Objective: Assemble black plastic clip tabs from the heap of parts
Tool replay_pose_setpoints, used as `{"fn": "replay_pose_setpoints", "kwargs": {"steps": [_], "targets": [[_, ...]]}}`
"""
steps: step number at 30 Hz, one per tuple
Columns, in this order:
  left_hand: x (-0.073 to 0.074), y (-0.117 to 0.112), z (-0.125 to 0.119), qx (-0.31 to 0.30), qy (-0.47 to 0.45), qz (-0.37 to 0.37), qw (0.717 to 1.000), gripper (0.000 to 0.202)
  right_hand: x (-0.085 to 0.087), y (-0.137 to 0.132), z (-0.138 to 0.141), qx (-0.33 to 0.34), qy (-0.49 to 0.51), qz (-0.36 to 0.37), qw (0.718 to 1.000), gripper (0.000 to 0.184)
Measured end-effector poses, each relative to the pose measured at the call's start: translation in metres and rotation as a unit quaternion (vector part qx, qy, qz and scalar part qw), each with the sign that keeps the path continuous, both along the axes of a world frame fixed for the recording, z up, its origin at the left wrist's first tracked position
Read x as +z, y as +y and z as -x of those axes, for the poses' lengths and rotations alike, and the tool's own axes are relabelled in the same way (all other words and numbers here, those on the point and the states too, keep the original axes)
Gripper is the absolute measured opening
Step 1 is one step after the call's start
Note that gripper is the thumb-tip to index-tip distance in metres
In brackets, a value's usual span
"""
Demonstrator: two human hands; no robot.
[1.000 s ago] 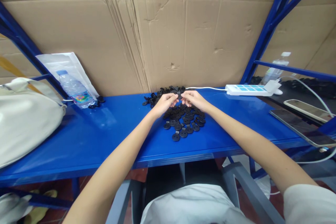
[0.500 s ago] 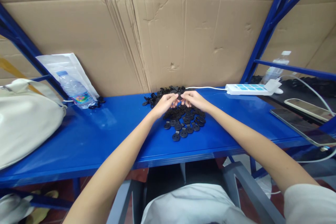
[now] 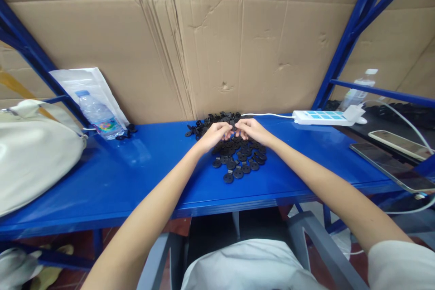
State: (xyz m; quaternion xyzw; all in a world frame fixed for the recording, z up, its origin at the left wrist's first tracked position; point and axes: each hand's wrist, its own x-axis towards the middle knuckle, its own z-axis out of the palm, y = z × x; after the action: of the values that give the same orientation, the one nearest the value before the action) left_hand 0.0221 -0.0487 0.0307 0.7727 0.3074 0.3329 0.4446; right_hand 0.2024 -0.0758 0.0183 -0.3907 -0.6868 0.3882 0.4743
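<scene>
My left hand (image 3: 213,135) and my right hand (image 3: 253,130) meet above the back of a heap of flat black plastic discs (image 3: 239,161). Each disc has two small holes and a short tab. The heap lies on a blue metal shelf (image 3: 152,176), with a looser cluster at its far end. My fingertips pinch together around a small black piece (image 3: 233,123), which they partly hide. Its exact shape is hidden, and the fingers cover the discs directly beneath them.
A water bottle (image 3: 98,115) lies on a clear plastic bag (image 3: 81,82) at back left, beside a cream cloth bag (image 3: 34,145). A white power strip (image 3: 322,118) sits at back right. Several phones lie further right. Cardboard (image 3: 238,41) lines the back, within blue shelf uprights.
Both hands stay together above the heap, with only slight finger shifts. The whole view has drifted a little, and the discs look unchanged.
</scene>
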Motion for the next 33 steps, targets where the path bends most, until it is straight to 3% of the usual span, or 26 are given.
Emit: {"fn": "replay_pose_setpoints", "kwargs": {"steps": [12,33], "targets": [[-0.0013,0.0016,0.0026,0.01,0.019,-0.024,0.999,0.023,0.003,-0.0057,0.0003,0.02,-0.039,0.001,0.999,0.031],[0.0015,-0.0018,0.004,-0.007,0.03,-0.04,0.999,0.042,0.0034,-0.0058,-0.002,0.045,-0.049,-0.013,0.998,0.044]]}}
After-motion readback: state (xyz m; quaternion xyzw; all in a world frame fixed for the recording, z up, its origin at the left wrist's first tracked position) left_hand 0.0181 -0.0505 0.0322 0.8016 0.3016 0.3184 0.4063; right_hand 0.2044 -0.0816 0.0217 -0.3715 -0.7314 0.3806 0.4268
